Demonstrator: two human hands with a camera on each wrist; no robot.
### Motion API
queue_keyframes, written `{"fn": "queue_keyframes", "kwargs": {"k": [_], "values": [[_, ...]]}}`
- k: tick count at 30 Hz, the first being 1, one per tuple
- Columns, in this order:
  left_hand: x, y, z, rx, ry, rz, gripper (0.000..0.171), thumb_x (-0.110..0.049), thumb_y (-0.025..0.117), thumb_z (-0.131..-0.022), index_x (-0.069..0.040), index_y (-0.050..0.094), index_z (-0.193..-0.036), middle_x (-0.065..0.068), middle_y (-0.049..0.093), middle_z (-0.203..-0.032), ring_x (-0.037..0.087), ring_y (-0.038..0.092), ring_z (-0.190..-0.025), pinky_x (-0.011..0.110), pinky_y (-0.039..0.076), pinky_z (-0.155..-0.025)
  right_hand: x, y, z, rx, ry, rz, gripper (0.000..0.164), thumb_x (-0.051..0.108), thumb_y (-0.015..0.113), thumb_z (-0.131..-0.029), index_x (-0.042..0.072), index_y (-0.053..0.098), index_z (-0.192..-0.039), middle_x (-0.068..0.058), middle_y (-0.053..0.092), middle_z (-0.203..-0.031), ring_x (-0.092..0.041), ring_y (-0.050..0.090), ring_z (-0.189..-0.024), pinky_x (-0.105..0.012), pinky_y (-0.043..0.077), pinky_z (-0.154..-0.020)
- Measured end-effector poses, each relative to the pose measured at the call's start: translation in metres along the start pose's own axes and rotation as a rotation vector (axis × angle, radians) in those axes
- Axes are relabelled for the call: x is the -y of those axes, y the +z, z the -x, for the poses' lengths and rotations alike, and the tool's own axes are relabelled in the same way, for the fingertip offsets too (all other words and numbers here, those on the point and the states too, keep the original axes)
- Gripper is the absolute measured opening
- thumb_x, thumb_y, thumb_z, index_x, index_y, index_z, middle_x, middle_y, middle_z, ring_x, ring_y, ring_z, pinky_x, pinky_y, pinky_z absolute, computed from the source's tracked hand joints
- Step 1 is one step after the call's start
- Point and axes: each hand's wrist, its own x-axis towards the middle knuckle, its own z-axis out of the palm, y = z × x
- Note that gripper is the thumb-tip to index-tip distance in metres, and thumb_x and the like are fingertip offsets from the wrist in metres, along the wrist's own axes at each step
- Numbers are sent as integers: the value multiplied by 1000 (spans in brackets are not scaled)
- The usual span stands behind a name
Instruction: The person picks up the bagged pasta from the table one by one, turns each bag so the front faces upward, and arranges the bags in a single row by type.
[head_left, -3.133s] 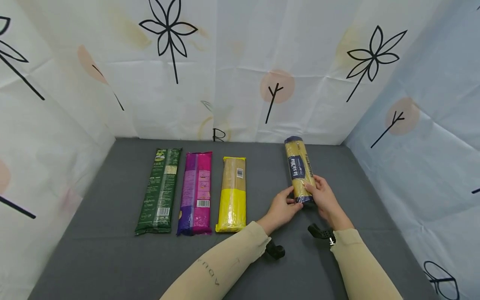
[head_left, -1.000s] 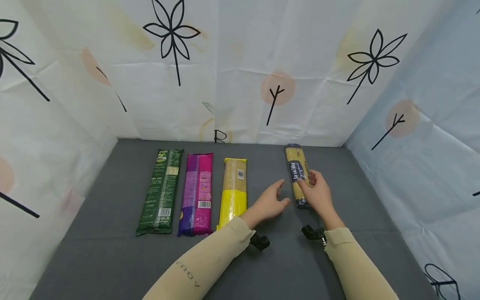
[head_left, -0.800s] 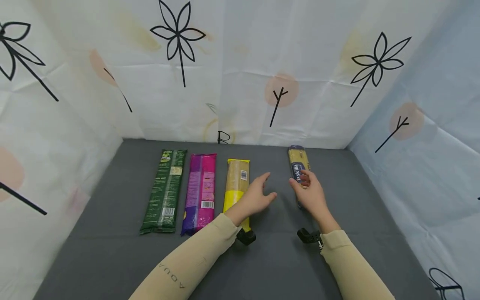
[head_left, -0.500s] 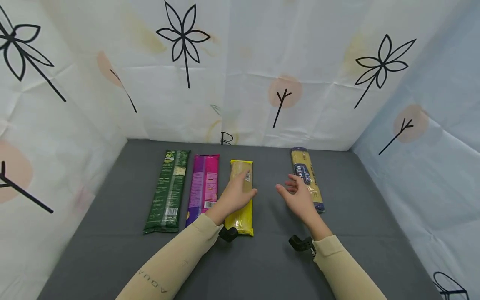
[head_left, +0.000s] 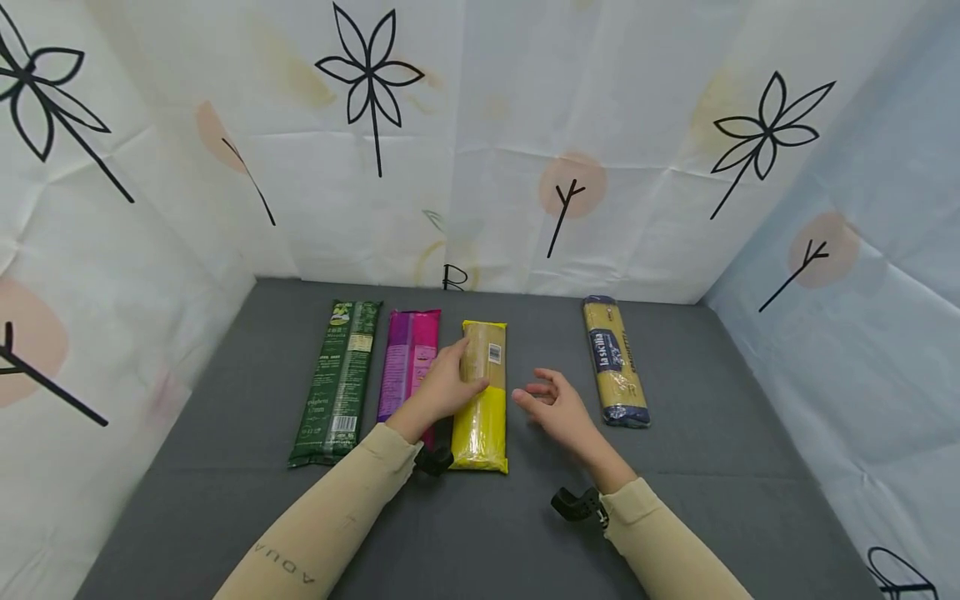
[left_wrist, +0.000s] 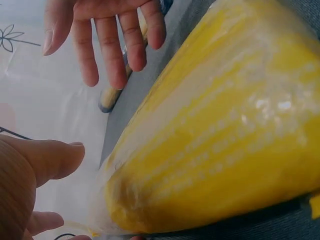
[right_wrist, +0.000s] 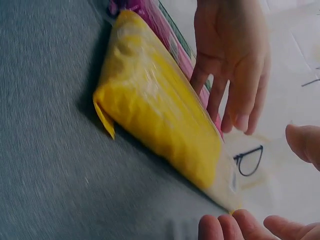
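A yellow pasta packet point(head_left: 482, 429) with a clear upper half lies flat on the grey table. My left hand point(head_left: 441, 389) is at its left edge, fingers relaxed and thumb reaching over the packet. To its right my right hand point(head_left: 558, 410) hovers over bare cloth, fingers loosely bent and holding nothing. Both wrist views show the yellow packet point(right_wrist: 160, 110) between the two hands, with gaps around the fingers. Farther right lies a blue-labelled "la sicilia" spaghetti packet point(head_left: 618, 367), apart from both hands.
Left of the yellow packet lie a pink and purple packet point(head_left: 408, 358), partly covered by my left arm, and a dark green packet point(head_left: 335, 383). A patterned white curtain point(head_left: 495, 108) closes off the table's back and sides.
The blue-labelled spaghetti packet was laid down and released at the right. Both hands have moved left, the left one to the yellow packet's left edge, the right one to near its right side.
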Motion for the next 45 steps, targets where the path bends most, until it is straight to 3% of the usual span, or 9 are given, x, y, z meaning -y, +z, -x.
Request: {"fn": "queue_keyframes", "kwargs": {"k": [10,21,30,38,42,45], "values": [[5,-1,-1,80,-77,-3,86,-29,74,-87,-9,23,-154,22,40,-141,32,53,-112,48,48,-92,1,18,-2,100,39,-110,81,33,73,-88,4,29,-149,-22,51,-132,-31,57,-111,-43,53,-84],[9,1,-4,107,-99,0,83,-28,75,-86,-8,27,-152,20,52,-127,27,60,-99,43,54,-84,-3,30,-1,113,105,-133,81,33,75,-86,4,31,-147,-23,49,-134,-30,59,-109,-41,54,-82],[5,2,-6,109,-129,-67,84,-29,74,-87,-9,27,-153,19,49,-123,27,59,-94,41,55,-79,-2,35,0,95,113,-108,78,25,74,-88,-2,30,-146,-25,54,-125,-28,62,-101,-42,54,-81],[7,3,-6,116,-136,-63,83,-30,73,-88,-9,26,-153,20,48,-123,25,58,-91,39,55,-77,24,36,13,124,138,-84,72,17,69,-91,-11,28,-143,-25,58,-116,-27,65,-93,-42,54,-81],[7,6,-2,96,-118,-55,83,-30,72,-88,-7,26,-152,21,47,-123,25,56,-92,39,53,-82,38,35,22,139,119,-72,64,16,68,-91,-13,35,-138,-23,60,-111,-27,66,-90,-41,55,-80],[8,7,1,85,-107,-34,83,-30,73,-88,-9,25,-153,21,45,-125,25,55,-94,40,52,-86,36,35,21,152,114,-66,58,16,67,-91,-14,41,-133,-22,61,-108,-26,66,-88,-40,55,-78]]}}
